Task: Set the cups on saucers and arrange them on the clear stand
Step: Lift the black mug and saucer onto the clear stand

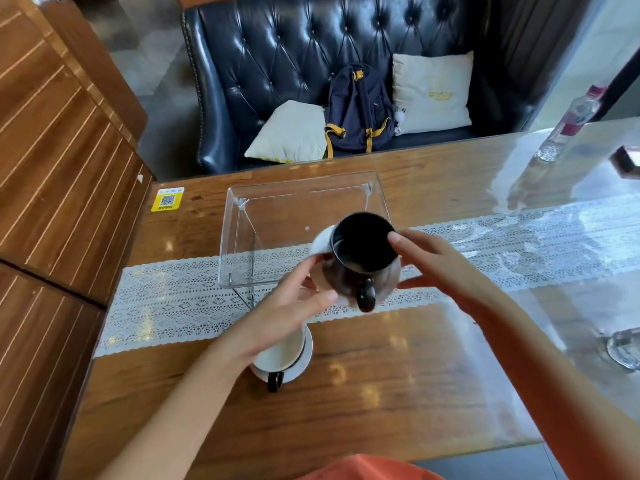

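A black cup (363,242) sits on a white saucer (322,242), and both are held up in the air over the near right corner of the clear stand (277,199). My left hand (294,306) grips the saucer's left edge. My right hand (440,261) holds its right side, with the thumb touching the cup's rim. The cup's handle (366,297) points toward me. A second cup, white inside (277,355), stands on its own white saucer (304,362) on the table under my left wrist, partly hidden by it.
The stand rests on a white lace runner (166,306) across the glass-topped wooden table (381,393). A plastic bottle (571,123) stands at the far right, a glass dish (623,348) at the right edge. A yellow QR sticker (167,199) marks the far left corner. A leather sofa with a backpack lies beyond.
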The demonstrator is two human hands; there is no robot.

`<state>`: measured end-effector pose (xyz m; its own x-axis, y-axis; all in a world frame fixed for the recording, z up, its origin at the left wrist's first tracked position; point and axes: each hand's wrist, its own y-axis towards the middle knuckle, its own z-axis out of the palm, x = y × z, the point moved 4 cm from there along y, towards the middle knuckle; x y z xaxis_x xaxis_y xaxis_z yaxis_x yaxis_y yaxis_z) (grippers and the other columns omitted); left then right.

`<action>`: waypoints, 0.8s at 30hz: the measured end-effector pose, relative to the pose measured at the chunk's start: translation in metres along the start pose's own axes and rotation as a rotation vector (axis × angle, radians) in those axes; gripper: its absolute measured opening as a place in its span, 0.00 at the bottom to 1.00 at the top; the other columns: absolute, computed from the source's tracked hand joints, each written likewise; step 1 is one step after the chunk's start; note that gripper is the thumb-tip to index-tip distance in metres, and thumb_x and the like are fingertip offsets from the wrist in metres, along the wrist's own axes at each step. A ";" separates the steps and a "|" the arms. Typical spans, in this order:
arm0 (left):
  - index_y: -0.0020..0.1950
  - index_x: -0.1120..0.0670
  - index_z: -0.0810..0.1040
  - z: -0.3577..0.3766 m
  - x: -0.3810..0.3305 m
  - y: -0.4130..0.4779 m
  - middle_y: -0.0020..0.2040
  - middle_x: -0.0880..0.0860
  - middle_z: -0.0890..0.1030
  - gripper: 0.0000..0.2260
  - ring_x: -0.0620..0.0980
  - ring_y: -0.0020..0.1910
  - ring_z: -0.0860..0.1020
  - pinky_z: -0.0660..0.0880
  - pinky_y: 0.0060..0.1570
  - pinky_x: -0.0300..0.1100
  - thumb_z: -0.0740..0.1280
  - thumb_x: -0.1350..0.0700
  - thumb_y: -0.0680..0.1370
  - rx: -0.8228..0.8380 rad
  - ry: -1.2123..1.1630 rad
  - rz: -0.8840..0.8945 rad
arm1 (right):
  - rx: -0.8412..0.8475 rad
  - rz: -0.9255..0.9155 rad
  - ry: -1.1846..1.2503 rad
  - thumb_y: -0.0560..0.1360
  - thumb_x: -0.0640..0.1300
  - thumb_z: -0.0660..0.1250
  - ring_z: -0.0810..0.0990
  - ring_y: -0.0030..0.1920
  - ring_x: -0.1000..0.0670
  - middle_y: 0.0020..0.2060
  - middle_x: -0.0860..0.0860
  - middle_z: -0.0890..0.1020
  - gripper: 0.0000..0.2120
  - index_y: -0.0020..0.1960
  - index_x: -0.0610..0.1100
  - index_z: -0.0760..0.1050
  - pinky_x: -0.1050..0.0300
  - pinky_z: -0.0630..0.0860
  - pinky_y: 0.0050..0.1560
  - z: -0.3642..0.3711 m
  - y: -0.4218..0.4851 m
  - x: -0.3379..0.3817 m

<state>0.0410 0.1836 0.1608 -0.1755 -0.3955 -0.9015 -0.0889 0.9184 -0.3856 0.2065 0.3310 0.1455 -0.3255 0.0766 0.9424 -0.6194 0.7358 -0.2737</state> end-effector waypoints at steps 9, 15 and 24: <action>0.64 0.37 0.61 -0.049 0.018 0.054 0.52 0.40 0.74 0.20 0.34 0.51 0.71 0.68 0.40 0.35 0.65 0.48 0.76 -0.062 0.174 -0.105 | 0.072 0.030 -0.196 0.76 0.61 0.59 0.77 0.61 0.44 0.65 0.45 0.77 0.27 0.69 0.45 0.71 0.47 0.83 0.47 0.040 0.085 0.007; 0.72 0.42 0.58 -0.062 0.038 0.073 0.60 0.51 0.77 0.28 0.48 0.59 0.74 0.71 0.57 0.48 0.63 0.42 0.75 -0.078 0.335 -0.177 | 0.067 0.030 -0.389 0.77 0.60 0.58 0.78 0.57 0.43 0.65 0.44 0.76 0.25 0.68 0.47 0.69 0.49 0.83 0.41 0.040 0.098 0.002; 0.69 0.51 0.66 -0.052 0.041 0.102 0.52 0.47 0.76 0.23 0.45 0.52 0.75 0.74 0.51 0.46 0.61 0.44 0.76 -0.075 0.361 -0.175 | -0.075 -0.113 -0.741 0.76 0.63 0.53 0.81 0.56 0.43 0.55 0.49 0.84 0.23 0.62 0.54 0.75 0.44 0.77 0.55 0.013 0.100 0.004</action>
<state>-0.0263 0.2605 0.0946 -0.4828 -0.5368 -0.6919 -0.2170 0.8388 -0.4993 0.1339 0.3959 0.1189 -0.6751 -0.4551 0.5807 -0.6356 0.7584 -0.1445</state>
